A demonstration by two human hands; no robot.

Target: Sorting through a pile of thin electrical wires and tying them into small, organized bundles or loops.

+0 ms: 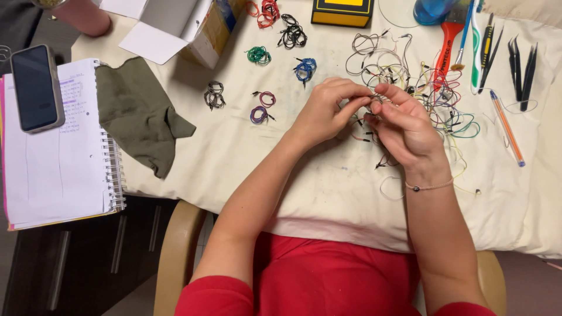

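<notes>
wire [374, 99], thin and pale, sits pinched between both hands above the tangled pile [433, 93]; left hand [328, 111] and right hand [404, 126] pressed close, apparently mid-coiling. next likely needs steady winding.

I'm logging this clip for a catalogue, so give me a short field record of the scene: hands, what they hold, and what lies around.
left hand: pinching a thin wire, fingers closed
right hand: fingers on the same wire
wire tangle: loose, behind the hands
coiled wires: small bundles sorted by colour, on the cloth
notebook: far left, phone on it
green rag: beside the notebook
tweezers: far right
</notes>
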